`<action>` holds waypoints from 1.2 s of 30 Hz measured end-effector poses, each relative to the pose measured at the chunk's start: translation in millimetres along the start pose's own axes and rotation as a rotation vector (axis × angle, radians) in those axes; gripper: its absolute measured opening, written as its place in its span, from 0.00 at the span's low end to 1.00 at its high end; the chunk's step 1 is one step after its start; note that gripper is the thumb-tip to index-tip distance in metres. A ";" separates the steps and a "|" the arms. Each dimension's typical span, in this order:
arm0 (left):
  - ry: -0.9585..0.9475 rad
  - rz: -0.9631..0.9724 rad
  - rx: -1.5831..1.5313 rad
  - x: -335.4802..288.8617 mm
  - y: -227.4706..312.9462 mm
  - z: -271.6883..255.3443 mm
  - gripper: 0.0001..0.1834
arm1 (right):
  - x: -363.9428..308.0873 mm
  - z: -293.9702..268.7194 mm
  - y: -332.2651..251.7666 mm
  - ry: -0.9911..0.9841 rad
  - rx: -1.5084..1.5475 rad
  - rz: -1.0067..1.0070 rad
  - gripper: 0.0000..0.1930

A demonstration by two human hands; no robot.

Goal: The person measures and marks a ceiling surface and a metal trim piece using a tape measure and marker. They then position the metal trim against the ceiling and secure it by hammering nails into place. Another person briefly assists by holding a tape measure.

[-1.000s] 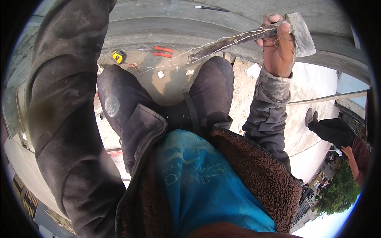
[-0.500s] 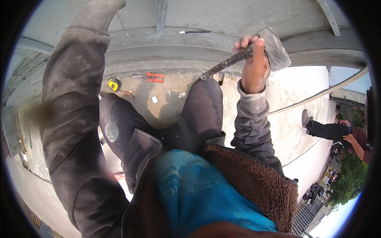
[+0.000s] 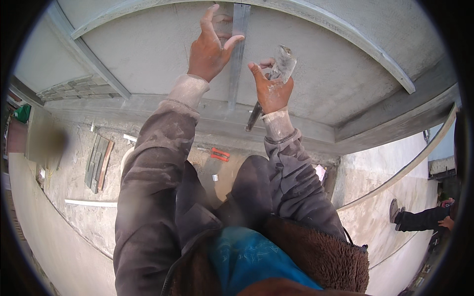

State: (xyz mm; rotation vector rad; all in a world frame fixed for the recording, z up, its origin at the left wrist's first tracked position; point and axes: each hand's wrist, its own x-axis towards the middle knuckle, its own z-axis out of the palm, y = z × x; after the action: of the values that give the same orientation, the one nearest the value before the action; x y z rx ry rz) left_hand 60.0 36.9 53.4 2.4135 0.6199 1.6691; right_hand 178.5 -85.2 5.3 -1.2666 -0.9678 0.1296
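My left hand (image 3: pixel 210 54) is raised against the pale grey wall, its fingers spread and curved. Its thumb and fingertips reach the upright metal strip (image 3: pixel 236 74); whether they press on it I cannot tell. Just to the right, my right hand (image 3: pixel 275 93) is closed around a hammer (image 3: pixel 285 64). The broad, dusty grey head shows above the fist, and the dark handle slants down below it. Part of the handle is hidden by the hand.
Red-handled pliers (image 3: pixel 219 154) and a small white piece (image 3: pixel 215 177) lie on the floor by my knees. Boards (image 3: pixel 98 163) are at left. A curved metal strip (image 3: pixel 340 37) spans the wall above. Another person's leg (image 3: pixel 417 218) shows at right.
My left hand has come down into view beside the metal strip. My right hand has moved left with the hammer, which is now more upright. The view has tilted up toward the wall.
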 end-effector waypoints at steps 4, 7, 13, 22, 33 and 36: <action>-0.084 -0.149 0.033 -8.3 -6.1 -10.2 0.41 | 5.0 30.0 1.3 0.019 -0.069 -0.003 0.14; -0.111 -0.220 -0.021 1.1 -1.1 1.9 0.38 | 10.6 42.5 33.4 0.079 -0.038 -0.127 0.15; -0.036 -0.289 0.199 -82.7 15.2 -89.1 0.24 | 1.3 70.0 11.7 0.019 0.269 -0.004 0.18; -0.011 -1.559 0.161 -457.8 -183.5 -329.8 0.16 | 18.2 48.9 30.5 0.064 -0.310 0.028 0.19; -1.237 -1.406 0.536 -527.2 -217.4 -213.5 0.18 | 55.5 -17.5 58.9 -0.310 -0.316 -0.194 0.16; -1.258 -1.402 0.459 -531.1 -217.6 -222.1 0.18 | 59.2 -26.2 61.1 -0.336 -0.559 -0.262 0.16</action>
State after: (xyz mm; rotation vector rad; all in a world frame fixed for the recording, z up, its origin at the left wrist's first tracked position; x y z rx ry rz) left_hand -358.0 -9.3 -395.9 1.6834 1.7451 -0.5189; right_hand 257.8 -49.3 -13.7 -1.6405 -1.5212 -0.1498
